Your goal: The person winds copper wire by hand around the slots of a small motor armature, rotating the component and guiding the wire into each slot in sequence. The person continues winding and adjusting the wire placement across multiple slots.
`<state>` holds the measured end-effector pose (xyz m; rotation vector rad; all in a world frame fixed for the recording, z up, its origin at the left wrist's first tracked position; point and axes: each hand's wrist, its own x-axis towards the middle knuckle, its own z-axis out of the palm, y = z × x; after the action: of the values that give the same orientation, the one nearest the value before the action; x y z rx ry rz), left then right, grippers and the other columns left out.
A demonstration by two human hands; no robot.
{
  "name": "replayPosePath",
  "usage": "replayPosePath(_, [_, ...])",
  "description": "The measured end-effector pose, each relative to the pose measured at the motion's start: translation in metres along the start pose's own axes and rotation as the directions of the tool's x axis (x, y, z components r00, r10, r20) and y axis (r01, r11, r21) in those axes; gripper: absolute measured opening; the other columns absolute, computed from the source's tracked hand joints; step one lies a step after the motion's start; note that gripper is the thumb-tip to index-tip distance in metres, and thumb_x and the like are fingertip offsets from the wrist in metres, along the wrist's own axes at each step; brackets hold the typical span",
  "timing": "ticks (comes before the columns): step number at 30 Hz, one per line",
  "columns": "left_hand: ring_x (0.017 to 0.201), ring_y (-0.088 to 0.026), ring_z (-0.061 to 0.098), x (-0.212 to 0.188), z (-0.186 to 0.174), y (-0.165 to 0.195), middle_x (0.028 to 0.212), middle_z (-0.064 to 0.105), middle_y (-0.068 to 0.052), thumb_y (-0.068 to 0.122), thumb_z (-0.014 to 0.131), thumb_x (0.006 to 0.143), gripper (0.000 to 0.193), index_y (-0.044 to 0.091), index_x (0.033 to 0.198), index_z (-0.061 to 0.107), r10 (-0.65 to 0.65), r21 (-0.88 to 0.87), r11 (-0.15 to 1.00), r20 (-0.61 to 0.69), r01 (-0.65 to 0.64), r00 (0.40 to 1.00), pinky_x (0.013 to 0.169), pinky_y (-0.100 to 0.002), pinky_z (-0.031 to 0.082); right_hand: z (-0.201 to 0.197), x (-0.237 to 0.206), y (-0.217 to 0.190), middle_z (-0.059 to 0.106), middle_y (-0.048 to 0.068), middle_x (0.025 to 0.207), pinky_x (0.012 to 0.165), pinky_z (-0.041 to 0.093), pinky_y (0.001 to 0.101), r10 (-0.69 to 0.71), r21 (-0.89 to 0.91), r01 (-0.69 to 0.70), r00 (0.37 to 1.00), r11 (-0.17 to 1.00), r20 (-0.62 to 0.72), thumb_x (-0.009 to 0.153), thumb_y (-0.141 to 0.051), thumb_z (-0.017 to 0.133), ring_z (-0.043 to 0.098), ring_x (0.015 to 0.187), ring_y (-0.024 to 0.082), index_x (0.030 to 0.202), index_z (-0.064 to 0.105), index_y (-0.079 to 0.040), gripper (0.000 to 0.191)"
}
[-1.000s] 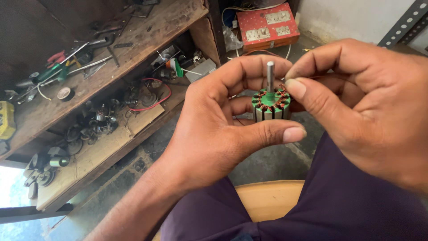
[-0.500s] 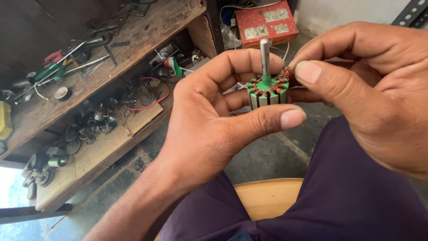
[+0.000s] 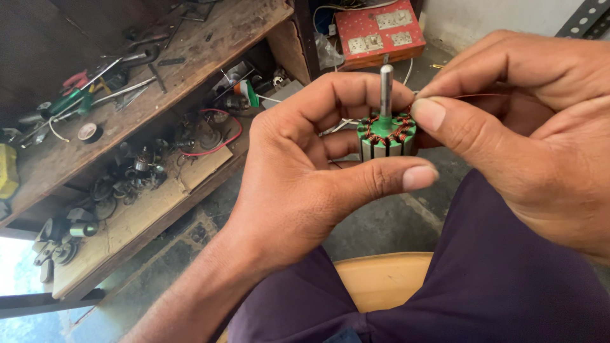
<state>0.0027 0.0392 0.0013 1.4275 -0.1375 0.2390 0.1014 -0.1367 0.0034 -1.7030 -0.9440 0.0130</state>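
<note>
We see wooden shelf [image 3: 190, 44] strewn with tools at left. Our left hand [image 3: 305, 184] clasps small motor rotor [image 3: 386, 135] upright, steel shaft up. Our right hand [image 3: 534, 127] pinches thin copper wire [image 3: 473, 96] beside rotor top.

Small motor armature [image 3: 386, 134], green-capped, copper-wound, steel shaft upright, held off the floor
</note>
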Motion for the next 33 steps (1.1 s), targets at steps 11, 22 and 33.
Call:
replayPosePath(11, [0.107,-0.015,0.071,0.0012,-0.0007,0.0003,0.120,0.070,-0.011,-0.002,0.078,0.086,0.053,-0.005,0.134,0.057,-0.027,-0.049,0.999,-0.054,0.024,0.998,0.096,-0.030,0.063,-0.0025,0.0048,0.0004,0.074,0.016,0.099,0.089,0.063,0.0337,0.043,0.086,-0.043,0.999,0.995,-0.005,0.099,-0.008,0.062,0.078,0.095,0.020,0.106,0.063,0.003,0.013])
replayPosePath(22, [0.116,-0.020,0.068,-0.0027,-0.0044,-0.0086,0.123,0.068,-0.016,0.013,0.061,0.110,0.047,-0.006,0.152,0.052,-0.113,-0.400,0.905,0.107,0.147,0.988,0.103,-0.035,0.058,-0.0006,0.0043,-0.0030,0.072,0.014,0.098,0.083,0.068,0.0293,-0.020,0.041,0.021,1.000,0.999,-0.011,0.098,-0.005,0.062,0.075,0.087,0.017,0.105,0.062,0.002,0.010])
replayPosePath(33, [0.114,-0.016,0.064,-0.0003,-0.0033,0.0004,0.127,0.063,-0.010,0.020,0.056,0.106,0.055,0.001,0.156,0.043,-0.146,-0.364,0.914,0.120,0.180,0.982,0.098,-0.035,0.060,-0.0014,0.0040,-0.0048,0.072,0.012,0.099,0.085,0.065,0.0280,-0.032,0.040,0.032,0.999,0.999,-0.012,0.097,-0.006,0.063,0.074,0.088,0.016,0.105,0.063,0.001,0.010])
